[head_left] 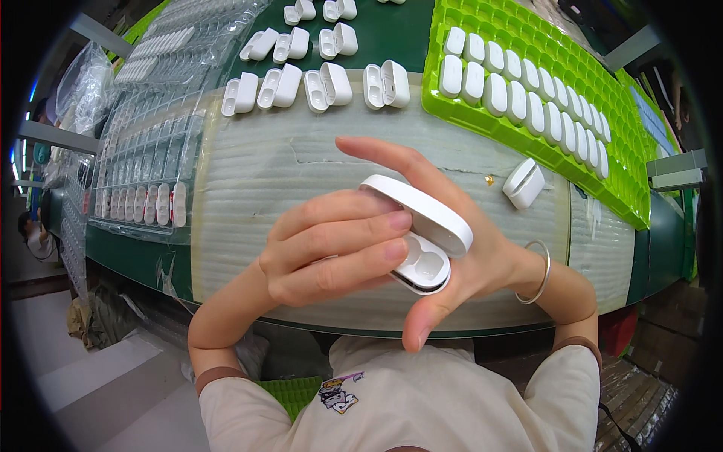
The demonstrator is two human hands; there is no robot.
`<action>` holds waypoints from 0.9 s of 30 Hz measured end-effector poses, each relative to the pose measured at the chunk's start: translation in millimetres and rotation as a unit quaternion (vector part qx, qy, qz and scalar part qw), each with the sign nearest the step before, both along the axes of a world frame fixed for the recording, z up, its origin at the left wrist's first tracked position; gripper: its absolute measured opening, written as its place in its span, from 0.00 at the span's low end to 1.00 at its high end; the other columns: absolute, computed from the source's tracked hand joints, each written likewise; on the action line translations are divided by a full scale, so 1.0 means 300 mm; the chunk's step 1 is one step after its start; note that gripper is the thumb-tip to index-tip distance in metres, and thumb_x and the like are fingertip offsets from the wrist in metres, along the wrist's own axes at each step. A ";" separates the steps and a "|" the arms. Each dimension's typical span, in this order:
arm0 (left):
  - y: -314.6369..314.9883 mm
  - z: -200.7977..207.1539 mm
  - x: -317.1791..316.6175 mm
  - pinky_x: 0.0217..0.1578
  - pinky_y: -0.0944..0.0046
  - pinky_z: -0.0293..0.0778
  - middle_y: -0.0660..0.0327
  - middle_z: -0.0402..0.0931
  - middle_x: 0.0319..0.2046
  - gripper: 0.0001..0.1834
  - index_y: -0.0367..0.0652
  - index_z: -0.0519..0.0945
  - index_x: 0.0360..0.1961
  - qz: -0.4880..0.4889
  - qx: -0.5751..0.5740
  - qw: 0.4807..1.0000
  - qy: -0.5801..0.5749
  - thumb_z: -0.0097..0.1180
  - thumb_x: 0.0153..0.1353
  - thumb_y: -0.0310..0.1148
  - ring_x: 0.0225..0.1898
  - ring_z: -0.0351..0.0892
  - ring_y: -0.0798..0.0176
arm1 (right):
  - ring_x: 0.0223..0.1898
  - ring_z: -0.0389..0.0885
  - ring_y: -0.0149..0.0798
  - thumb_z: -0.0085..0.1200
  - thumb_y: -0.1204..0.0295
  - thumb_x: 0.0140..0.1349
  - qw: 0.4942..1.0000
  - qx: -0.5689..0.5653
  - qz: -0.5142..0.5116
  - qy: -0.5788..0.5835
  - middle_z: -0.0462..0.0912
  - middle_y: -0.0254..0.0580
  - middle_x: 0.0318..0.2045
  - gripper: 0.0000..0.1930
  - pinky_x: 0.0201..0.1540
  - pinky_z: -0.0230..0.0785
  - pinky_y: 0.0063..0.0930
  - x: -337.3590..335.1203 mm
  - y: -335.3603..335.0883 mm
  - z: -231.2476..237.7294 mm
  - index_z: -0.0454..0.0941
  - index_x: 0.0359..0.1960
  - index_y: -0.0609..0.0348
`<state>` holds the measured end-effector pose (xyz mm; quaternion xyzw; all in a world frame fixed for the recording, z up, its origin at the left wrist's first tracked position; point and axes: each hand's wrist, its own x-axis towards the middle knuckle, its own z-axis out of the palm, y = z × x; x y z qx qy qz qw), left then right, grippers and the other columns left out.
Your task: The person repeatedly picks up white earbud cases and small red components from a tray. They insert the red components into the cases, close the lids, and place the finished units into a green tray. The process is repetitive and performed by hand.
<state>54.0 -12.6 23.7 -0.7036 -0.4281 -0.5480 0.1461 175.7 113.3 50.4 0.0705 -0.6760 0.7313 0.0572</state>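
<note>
A white earbud charging case (444, 222) with its lid swung up is between my two hands, over the near middle of the table. Two rounded earbud hollows show inside its base, and a dark line runs along the base's lower edge. My left hand (335, 245) grips it from the left, fingertips pressed at the opening between lid and base. My right hand (482, 241) cradles the other side against the palm, with thumb and forefinger stretched apart; its other fingers are hidden. Right of my hands, a similar white case (523, 183) lies on the mat.
Several open white cases (324, 87) stand in rows at the far side of the mat (263, 158). A bright green tray (527, 147) holding upright white cases fills the far right. Clear plastic trays (143, 162) with small parts are at left.
</note>
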 end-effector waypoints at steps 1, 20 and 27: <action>-0.003 -0.007 0.014 0.42 0.59 0.76 0.55 0.78 0.38 0.12 0.38 0.79 0.37 0.035 0.012 0.999 0.001 0.59 0.49 0.28 0.39 0.78 0.55 | 0.48 0.69 0.31 0.75 0.50 0.21 1.000 -0.006 -0.004 0.004 0.69 0.39 0.46 0.68 0.52 0.61 0.25 0.000 -0.004 0.001 0.44 0.64 0.65; -0.002 0.046 -0.017 0.34 0.64 0.67 0.64 0.76 0.30 0.27 0.42 0.77 0.39 0.133 -0.007 0.991 0.001 0.69 0.31 0.31 0.31 0.74 0.62 | 0.50 0.70 0.34 0.76 0.58 0.26 0.982 -0.188 0.016 0.004 0.68 0.40 0.49 0.64 0.52 0.63 0.28 -0.017 -0.020 0.002 0.43 0.64 0.60; -0.020 0.040 -0.038 0.31 0.64 0.69 0.64 0.76 0.29 0.26 0.41 0.80 0.36 0.133 -0.012 0.990 0.040 0.68 0.27 0.29 0.30 0.74 0.62 | 0.52 0.67 0.33 0.74 0.52 0.25 0.982 -0.187 0.015 -0.015 0.67 0.40 0.50 0.64 0.55 0.59 0.25 -0.021 -0.015 -0.022 0.44 0.64 0.61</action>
